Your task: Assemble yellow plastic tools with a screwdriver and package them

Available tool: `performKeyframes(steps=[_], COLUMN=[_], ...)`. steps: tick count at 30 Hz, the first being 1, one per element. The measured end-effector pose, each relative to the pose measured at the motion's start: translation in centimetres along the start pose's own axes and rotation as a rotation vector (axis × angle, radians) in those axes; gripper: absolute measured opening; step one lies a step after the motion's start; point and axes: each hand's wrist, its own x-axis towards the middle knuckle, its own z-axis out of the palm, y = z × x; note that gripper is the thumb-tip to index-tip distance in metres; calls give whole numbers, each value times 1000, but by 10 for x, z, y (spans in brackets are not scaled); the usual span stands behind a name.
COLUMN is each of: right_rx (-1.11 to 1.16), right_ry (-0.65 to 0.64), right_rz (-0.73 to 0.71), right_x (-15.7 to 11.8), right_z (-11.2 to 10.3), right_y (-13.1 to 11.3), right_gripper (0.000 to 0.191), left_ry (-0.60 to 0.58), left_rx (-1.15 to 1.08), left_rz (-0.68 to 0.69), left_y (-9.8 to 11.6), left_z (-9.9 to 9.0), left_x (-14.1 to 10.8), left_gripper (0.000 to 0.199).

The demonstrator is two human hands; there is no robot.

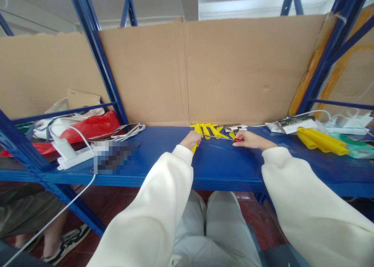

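White sleeves (152, 208) behind grips; left hand (191, 137) clamped on yellow piece (194, 148), right hand (247, 139) on red handle (237, 140); shaft (217, 137) between could slip if tilted.

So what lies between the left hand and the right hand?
In the head view, a thin metal rod runs from the red handle in the right hand toward the yellow piece in the left hand, above the blue shelf.
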Motion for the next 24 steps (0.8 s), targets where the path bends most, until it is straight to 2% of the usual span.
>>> performKeyframes(steps=[5, 9, 14, 17, 21, 24], right_rx=[87, 60, 7, 15, 49, 59], right_ry=[-3, -72, -139, -121, -27, -44], right_rz=[9, 35, 85, 82, 69, 68], right_x=[0, -1, 0, 0, -1, -2], right_z=[4, 0, -5, -3, 1, 1], right_y=[6, 3, -3, -3, 0, 0], right_gripper=[51, 50, 54, 52, 51, 49], left_ry=[-1, 6, 13, 8, -10, -13], left_rx=[22, 14, -11, -4, 0, -4], left_rz=[7, 1, 10, 5, -3, -2], left_y=[0, -1, -1, -1, -2, -2], left_z=[0, -1, -1, 0, -1, -1], left_x=[1, 4, 4, 4, 5, 7], left_gripper=[19, 14, 18, 17, 8, 6])
